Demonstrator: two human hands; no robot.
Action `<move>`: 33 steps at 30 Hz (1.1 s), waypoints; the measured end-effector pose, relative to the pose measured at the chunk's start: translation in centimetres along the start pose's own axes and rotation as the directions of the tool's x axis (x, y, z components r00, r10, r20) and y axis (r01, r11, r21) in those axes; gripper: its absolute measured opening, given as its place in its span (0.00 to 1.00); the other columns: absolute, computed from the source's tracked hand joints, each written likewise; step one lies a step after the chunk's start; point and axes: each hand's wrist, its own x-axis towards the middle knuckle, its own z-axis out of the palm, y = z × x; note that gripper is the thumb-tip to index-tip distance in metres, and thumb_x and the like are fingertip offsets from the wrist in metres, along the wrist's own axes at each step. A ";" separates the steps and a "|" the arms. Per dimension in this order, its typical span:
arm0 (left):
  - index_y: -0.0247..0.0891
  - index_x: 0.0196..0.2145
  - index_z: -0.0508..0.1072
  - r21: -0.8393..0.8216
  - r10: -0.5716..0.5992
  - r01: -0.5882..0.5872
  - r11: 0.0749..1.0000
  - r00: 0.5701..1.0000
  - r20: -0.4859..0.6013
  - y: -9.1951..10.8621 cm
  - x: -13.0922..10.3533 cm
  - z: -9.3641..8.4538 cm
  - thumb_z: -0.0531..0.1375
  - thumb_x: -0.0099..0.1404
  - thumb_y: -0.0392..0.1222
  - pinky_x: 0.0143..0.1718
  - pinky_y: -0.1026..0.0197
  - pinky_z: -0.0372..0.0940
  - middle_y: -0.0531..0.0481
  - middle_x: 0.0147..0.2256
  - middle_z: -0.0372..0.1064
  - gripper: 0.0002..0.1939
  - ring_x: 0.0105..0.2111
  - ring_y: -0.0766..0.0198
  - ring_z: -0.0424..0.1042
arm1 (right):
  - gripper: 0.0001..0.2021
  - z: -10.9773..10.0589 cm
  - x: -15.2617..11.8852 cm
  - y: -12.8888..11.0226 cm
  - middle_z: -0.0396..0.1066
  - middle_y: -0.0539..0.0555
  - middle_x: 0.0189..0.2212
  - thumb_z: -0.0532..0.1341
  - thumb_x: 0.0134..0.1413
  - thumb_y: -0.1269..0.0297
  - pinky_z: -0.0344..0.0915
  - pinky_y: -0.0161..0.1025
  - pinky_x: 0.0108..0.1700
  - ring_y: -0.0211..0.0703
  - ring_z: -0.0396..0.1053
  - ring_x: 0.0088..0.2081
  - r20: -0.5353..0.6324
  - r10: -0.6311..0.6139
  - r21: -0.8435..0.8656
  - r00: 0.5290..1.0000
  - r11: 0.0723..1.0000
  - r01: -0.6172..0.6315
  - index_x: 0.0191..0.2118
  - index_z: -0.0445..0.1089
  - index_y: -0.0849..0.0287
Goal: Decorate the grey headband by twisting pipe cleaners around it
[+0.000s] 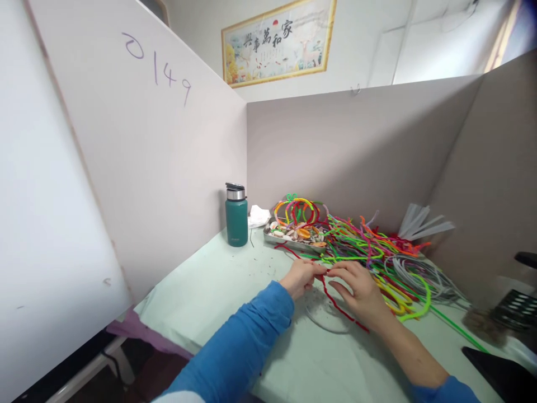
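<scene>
My left hand (301, 278) is closed in a pinch on a red pipe cleaner (334, 304) above the table. One fuzzy length of it hangs down to the right below my fingers. Another red length runs from behind my left hand toward the tray. At my left thumb, the fingertips of my right hand (358, 291) touch or nearly touch the pipe cleaner, with the thumb spread away from them. Beneath both hands lies a grey ring (325, 328), partly hidden.
A green bottle (237, 221) stands at the back left, near white tissue (259, 216). Behind my hands, a metal tray (289, 244) holds shell-like pieces, with colourful hoops (300, 208) above. Heaped pipe cleaners (361, 240) and grey coils (428, 277) fill the right. Partition walls enclose the table.
</scene>
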 end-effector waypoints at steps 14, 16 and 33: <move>0.38 0.19 0.61 -0.028 -0.058 0.057 0.998 0.998 -0.023 -0.2 0.2 0.3 0.62 0.49 0.39 0.17 0.65 0.37 0.60 0.11 0.43 0.11 0.14 0.73 0.41 | 0.09 0.6 0.3 -0.7 0.69 0.56 0.41 0.54 0.55 0.66 0.56 0.43 0.43 0.46 0.64 0.41 0.114 -0.168 -0.208 0.979 0.960 0.188 0.39 0.71 0.55; 0.38 0.19 0.61 -0.019 -0.067 0.067 0.998 0.997 -0.023 -0.1 0.1 0.3 0.61 0.50 0.39 0.17 0.65 0.36 0.60 0.11 0.42 0.11 0.14 0.73 0.41 | 0.10 0.7 0.4 -0.7 0.70 0.56 0.40 0.54 0.55 0.66 0.56 0.42 0.42 0.45 0.64 0.40 0.102 -0.172 -0.210 0.980 0.959 0.190 0.39 0.72 0.55; 0.36 0.19 0.61 -0.006 -0.081 0.081 0.997 0.996 0.037 -0.2 0.5 0.3 0.57 0.53 0.36 0.16 0.65 0.37 0.57 0.14 0.54 0.09 0.14 0.74 0.42 | 0.10 0.6 -0.1 -0.1 0.73 0.55 0.35 0.53 0.57 0.68 0.57 0.42 0.39 0.44 0.66 0.36 0.007 -0.123 -0.090 0.992 0.988 0.123 0.41 0.70 0.57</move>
